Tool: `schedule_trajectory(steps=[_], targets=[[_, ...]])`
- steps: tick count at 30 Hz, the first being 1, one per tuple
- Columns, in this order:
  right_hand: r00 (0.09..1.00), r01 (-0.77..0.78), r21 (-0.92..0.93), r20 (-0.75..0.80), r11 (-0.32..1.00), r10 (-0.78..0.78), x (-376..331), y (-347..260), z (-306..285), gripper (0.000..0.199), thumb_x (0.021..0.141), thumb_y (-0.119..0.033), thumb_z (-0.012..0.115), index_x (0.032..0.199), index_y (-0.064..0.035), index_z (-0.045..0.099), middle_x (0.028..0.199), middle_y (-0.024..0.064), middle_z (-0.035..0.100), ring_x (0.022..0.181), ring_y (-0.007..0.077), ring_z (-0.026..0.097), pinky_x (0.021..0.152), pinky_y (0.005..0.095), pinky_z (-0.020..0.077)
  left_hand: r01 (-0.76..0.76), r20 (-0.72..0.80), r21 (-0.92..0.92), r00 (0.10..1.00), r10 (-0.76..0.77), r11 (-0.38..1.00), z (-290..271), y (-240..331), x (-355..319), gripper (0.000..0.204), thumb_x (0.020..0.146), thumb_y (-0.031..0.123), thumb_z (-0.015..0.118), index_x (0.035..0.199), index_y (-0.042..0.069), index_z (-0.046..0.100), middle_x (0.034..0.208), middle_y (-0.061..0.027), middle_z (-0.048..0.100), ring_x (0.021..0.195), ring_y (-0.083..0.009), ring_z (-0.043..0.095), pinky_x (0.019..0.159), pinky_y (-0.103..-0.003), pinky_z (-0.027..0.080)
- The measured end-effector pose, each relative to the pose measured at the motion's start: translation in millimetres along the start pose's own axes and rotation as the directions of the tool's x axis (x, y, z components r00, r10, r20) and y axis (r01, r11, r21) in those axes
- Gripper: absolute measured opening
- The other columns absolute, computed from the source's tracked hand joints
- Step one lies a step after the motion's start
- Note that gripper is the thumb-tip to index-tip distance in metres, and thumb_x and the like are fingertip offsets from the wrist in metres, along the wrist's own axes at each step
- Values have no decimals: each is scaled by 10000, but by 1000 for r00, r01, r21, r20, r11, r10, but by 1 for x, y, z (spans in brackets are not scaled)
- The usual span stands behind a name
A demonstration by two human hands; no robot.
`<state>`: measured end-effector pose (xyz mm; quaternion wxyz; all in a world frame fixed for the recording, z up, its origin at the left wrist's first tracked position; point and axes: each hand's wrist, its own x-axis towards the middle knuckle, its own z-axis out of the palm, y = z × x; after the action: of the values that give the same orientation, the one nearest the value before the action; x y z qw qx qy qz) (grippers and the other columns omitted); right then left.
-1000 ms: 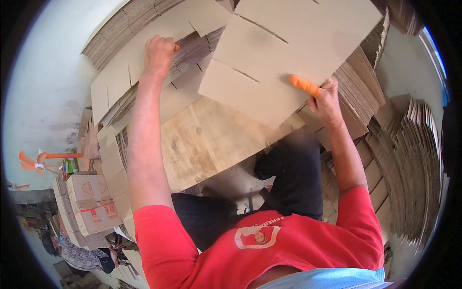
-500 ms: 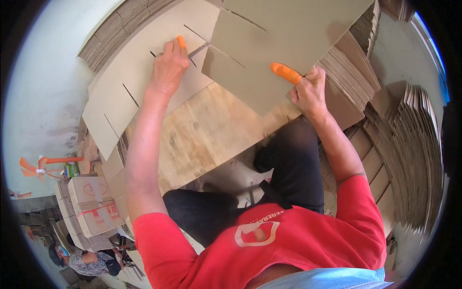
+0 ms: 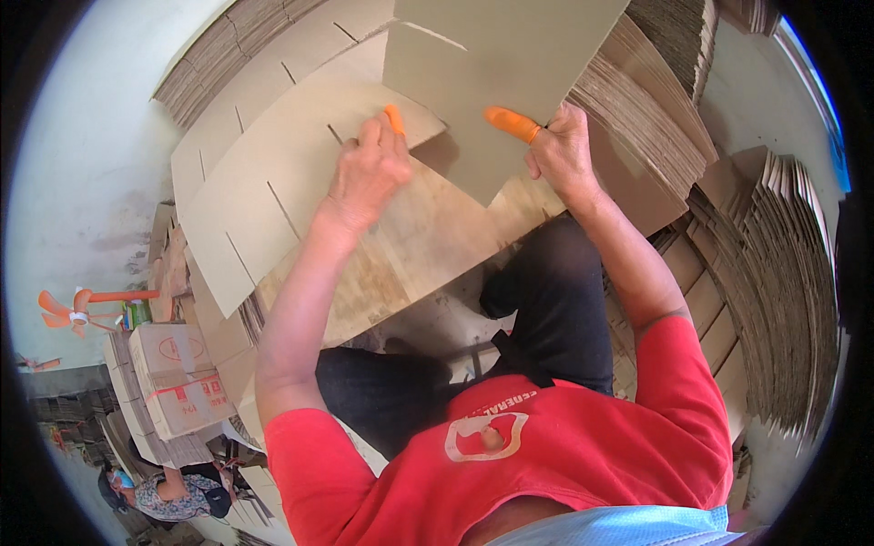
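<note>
My left hand [image 3: 367, 177], with an orange finger cot on one finger, is closed on the right part of a slotted cardboard sheet [image 3: 296, 150]. That sheet is slightly bowed and lies over another slotted sheet. At the right, my right hand [image 3: 566, 155] grips the edge of a second cardboard sheet [image 3: 510, 64]; an orange-covered finger lies flat across its face. This second sheet is tilted, with its lower corner over the wooden board [image 3: 391, 264], and it overlaps the first sheet's right end. The fingers beneath it are hidden.
Stacked cardboard [image 3: 628, 100] stands just right of my right hand, with a taller stack [image 3: 778, 282] farther right. More stacked sheets [image 3: 228, 55] line the far left. Beyond my left arm are a carton [image 3: 177, 378], an orange fan [image 3: 77, 308] and another person [image 3: 173, 491].
My left hand has come nearer and to the right, drawing the slotted sheet away from the one beneath. My right hand and its sheet have shifted slightly left.
</note>
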<state>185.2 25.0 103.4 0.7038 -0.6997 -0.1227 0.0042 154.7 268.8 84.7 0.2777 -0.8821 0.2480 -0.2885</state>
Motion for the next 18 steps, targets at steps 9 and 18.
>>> schedule_trajectory(steps=[9, 18], targets=[[989, 110, -168, -79, 980, -125, 12, 32, 27, 186, 821, -25, 675, 1005, -4, 655, 709, 68, 651, 466, 105, 488, 464, 285, 450, -23, -78, -184, 997, 9, 983, -30, 49, -10, 306, 675, 70, 711, 938, -73, 649, 947, -139, 618, 753, -215, 534, 571, -268, 514], [997, -75, -183, -27, 980, 72, 11, 41, 34, 243, 844, -110, 704, 1050, -8, 625, 704, 86, 641, 445, 92, 427, 441, 299, 435, 461, -84, -382, 846, -527, 801, 48, -84, 19, 337, 811, 283, 715, 938, -11, 611, 845, -111, 632, 814, -284, 555, 654, -375, 467]])
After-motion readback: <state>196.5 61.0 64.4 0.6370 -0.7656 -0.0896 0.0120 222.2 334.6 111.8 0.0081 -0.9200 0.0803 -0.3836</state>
